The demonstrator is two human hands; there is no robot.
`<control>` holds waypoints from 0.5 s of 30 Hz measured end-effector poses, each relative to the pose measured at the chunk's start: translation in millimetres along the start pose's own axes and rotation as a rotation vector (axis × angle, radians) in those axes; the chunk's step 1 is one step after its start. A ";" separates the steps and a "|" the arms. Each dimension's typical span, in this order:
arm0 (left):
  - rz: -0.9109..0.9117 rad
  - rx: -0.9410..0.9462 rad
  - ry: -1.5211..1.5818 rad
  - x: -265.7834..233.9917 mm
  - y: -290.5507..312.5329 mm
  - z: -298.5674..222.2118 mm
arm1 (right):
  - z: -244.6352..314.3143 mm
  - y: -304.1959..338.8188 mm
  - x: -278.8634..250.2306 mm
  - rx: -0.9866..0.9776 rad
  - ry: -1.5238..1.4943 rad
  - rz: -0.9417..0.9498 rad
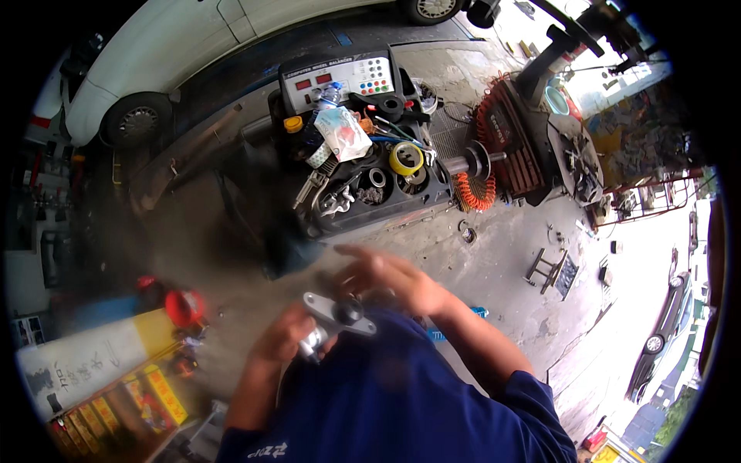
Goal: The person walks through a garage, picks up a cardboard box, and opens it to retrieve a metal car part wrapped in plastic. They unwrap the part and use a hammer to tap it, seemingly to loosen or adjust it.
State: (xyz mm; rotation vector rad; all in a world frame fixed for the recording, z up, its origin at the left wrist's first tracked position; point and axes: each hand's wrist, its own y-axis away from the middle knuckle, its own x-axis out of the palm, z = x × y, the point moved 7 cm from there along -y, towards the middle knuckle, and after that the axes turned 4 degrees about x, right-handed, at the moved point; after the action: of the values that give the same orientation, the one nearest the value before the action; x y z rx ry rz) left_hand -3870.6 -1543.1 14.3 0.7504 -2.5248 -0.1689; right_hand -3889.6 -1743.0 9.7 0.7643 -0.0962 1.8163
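Observation:
In front of my dark blue shirt, my left hand (282, 333) is closed around a metal part that looks like a ball joint (315, 299). It has a flat silver flange with holes near its ends, a black rounded boot in the middle and a silver cylindrical end below, by my fingers. Just above and to the right of it, my right hand (395, 281) hovers with its fingers stretched out. Those fingers are slightly blurred, and I see nothing held in them. Beyond both hands stands a wheel balancer (386, 219) with a cluttered top tray.
On the balancer lie yellow tape (406, 158), a white packet (343, 133) and several tools. Its shaft (467, 163) juts right above an orange coiled hose (475, 193). A small metal stand (553, 272) sits on the floor. A white vehicle (166, 50) is parked behind.

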 end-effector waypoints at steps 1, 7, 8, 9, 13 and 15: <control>-0.060 0.009 0.030 -14.7 7.0 1.6 | -10.0 -24.3 -31.9 0.026 0.130 -0.120; -0.306 0.195 0.097 -74.8 41.2 3.9 | -27.0 -127.4 -159.6 -0.072 1.233 -0.513; -0.325 0.206 0.133 -80.8 50.0 3.7 | -25.0 -149.1 -162.6 -0.075 1.338 -0.475; -0.379 0.232 0.146 -80.1 57.0 5.2 | -27.4 -169.7 -161.1 -0.088 1.427 -0.393; -0.612 0.240 0.171 -77.1 74.3 15.4 | -65.0 -260.8 -172.9 0.098 1.771 -0.182; -0.727 0.231 0.209 -70.9 72.4 29.4 | -87.4 -285.3 -186.9 0.170 1.888 -0.074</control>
State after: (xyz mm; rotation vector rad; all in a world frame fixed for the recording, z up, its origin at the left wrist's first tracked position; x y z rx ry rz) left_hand -3868.4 -1444.5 -23.2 1.6603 -1.9915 -0.0350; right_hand -3645.7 -1749.1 -244.1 -1.0106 1.2627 1.7942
